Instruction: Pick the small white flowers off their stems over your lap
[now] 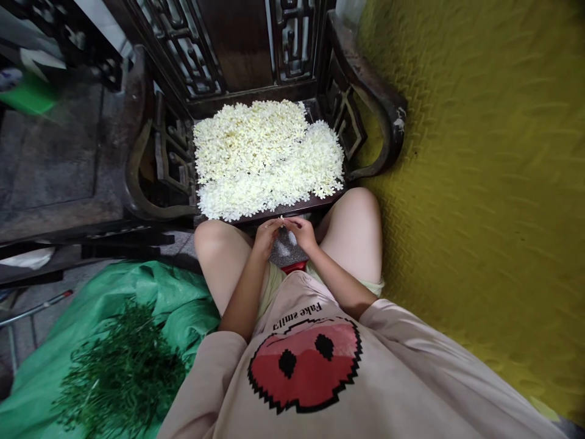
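The person is sitting low, with both knees spread, in front of a dark wooden chair (pixel 365 91). The left hand (pixel 267 235) and the right hand (pixel 301 231) are meeting between the knees, just below the front edge of the chair seat. Both hands are curling narrow, the fingertips coming together, and between them they are pinching one small white flower (pixel 282 219). The flower is tiny in the picture, so I cannot tell which fingers are really pressing on it; only a pale speck is showing above the fingertips. The flower is sitting at the meeting point of the two hands, very near the seat edge but not touching the pile.

On the chair seat a big pile of flowers (pixel 265 158) of the same white kind is lying, covering almost the whole seat up to the carved back. The pile is just beyond the hands.

At the person's left side a green sheet (pixel 137 292) is spreading on the floor, and a heap of green stems (pixel 119 372) is lying on it, well apart from the hands. At the right side a yellow wall (pixel 479 183) with a pressed pattern is standing close to the knee. The person is wearing a light shirt (pixel 388 378) with a red print.
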`<state>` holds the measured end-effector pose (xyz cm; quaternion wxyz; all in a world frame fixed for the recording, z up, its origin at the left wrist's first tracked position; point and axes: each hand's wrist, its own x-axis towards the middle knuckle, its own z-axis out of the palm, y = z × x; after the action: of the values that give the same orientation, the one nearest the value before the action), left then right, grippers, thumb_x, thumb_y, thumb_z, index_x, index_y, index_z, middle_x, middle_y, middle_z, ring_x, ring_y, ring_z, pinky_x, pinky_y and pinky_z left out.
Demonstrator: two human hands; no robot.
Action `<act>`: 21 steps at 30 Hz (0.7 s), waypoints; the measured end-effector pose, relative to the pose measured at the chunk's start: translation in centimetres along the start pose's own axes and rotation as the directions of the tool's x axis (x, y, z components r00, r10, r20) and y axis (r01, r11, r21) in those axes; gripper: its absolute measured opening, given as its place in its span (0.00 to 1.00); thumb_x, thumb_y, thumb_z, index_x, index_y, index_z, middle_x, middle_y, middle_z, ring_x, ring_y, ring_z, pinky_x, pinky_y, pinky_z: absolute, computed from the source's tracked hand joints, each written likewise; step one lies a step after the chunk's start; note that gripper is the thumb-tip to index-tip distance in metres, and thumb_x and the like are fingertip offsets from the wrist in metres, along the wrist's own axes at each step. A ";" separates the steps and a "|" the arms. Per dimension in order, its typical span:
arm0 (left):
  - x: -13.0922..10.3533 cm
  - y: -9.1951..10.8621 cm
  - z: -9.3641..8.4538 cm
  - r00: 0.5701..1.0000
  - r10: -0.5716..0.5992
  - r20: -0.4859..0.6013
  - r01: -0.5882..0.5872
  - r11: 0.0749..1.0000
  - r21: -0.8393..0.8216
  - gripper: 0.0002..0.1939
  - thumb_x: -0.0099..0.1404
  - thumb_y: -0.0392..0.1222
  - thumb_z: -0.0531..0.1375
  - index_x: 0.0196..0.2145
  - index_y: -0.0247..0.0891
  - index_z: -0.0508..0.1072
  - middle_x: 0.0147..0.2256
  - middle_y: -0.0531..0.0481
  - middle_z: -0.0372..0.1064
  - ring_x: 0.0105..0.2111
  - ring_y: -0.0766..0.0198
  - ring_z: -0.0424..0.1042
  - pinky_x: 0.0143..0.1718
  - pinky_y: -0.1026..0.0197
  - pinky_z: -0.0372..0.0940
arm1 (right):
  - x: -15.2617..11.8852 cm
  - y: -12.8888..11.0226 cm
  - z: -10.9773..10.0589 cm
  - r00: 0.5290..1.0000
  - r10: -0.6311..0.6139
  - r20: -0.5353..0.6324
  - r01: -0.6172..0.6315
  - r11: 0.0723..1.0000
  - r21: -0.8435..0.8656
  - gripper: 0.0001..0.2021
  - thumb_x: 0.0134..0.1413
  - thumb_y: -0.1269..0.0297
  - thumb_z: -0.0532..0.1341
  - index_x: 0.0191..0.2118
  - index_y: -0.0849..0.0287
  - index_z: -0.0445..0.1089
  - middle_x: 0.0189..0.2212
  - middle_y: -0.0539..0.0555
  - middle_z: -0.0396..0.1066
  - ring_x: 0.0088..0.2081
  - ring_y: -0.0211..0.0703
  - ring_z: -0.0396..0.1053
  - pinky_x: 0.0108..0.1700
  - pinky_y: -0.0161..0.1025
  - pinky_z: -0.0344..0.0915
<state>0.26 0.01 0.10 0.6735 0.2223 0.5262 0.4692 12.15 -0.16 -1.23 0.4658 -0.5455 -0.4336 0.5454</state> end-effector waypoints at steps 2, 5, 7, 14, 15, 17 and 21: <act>0.0 0.0 0.0 1.000 -0.003 0.007 0.003 1.000 -0.001 0.15 0.42 0.44 0.68 0.25 0.32 0.72 0.15 0.59 0.54 0.15 0.78 0.48 0.18 0.67 0.41 | 0.1 0.1 0.0 1.000 0.005 0.004 -0.005 1.000 0.001 0.16 0.42 0.50 0.63 0.31 0.59 0.75 0.32 0.54 0.75 0.35 0.44 0.70 0.38 0.39 0.64; 0.1 0.1 0.0 1.000 -0.018 0.010 0.018 1.000 -0.016 0.15 0.41 0.45 0.68 0.25 0.32 0.72 0.15 0.60 0.52 0.15 0.78 0.46 0.17 0.66 0.40 | 0.2 0.2 0.0 1.000 0.010 -0.001 -0.010 1.000 -0.006 0.17 0.42 0.49 0.63 0.30 0.59 0.75 0.31 0.54 0.75 0.34 0.44 0.70 0.38 0.39 0.64; 0.1 0.2 0.0 1.000 -0.023 0.016 0.024 0.999 -0.026 0.16 0.41 0.45 0.68 0.25 0.32 0.72 0.14 0.60 0.51 0.14 0.78 0.45 0.17 0.66 0.39 | 0.2 0.2 0.0 1.000 0.004 0.006 -0.004 1.000 -0.007 0.16 0.43 0.49 0.62 0.30 0.58 0.75 0.31 0.54 0.75 0.34 0.44 0.70 0.37 0.38 0.64; 0.1 0.0 0.1 0.999 0.031 -0.038 -0.029 0.998 0.051 0.16 0.42 0.47 0.68 0.26 0.33 0.72 0.14 0.60 0.52 0.15 0.77 0.45 0.18 0.66 0.41 | 0.4 0.6 0.0 0.999 -0.006 0.031 0.005 1.000 0.011 0.16 0.43 0.50 0.62 0.29 0.58 0.74 0.30 0.53 0.75 0.32 0.43 0.70 0.35 0.38 0.64; 0.1 -0.1 0.1 0.997 0.064 -0.049 -0.060 0.995 0.084 0.15 0.43 0.47 0.67 0.25 0.34 0.72 0.15 0.59 0.53 0.16 0.76 0.47 0.19 0.66 0.42 | 0.5 0.8 0.0 1.000 0.005 0.027 -0.006 1.000 0.016 0.16 0.43 0.50 0.62 0.29 0.58 0.74 0.29 0.53 0.74 0.32 0.42 0.69 0.35 0.38 0.64; 0.1 -0.3 0.2 0.987 0.145 -0.066 -0.133 0.978 0.159 0.14 0.43 0.47 0.67 0.25 0.35 0.72 0.17 0.58 0.56 0.17 0.75 0.51 0.21 0.67 0.45 | 0.6 1.2 0.1 1.000 0.022 0.004 -0.022 0.999 0.025 0.15 0.42 0.50 0.62 0.29 0.58 0.74 0.29 0.53 0.74 0.31 0.42 0.69 0.34 0.38 0.64; 0.0 -0.5 0.3 0.969 0.240 -0.064 -0.217 0.942 0.256 0.12 0.45 0.45 0.67 0.26 0.36 0.73 0.17 0.58 0.54 0.19 0.74 0.52 0.22 0.67 0.47 | 0.8 1.6 0.2 0.999 0.037 -0.031 -0.036 0.999 0.041 0.13 0.42 0.53 0.61 0.29 0.58 0.73 0.28 0.53 0.73 0.31 0.42 0.69 0.34 0.38 0.64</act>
<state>0.76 -0.11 -0.19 0.5559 0.3418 0.5822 0.4849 11.95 0.33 -2.90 0.4734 -0.5524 -0.4051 0.5537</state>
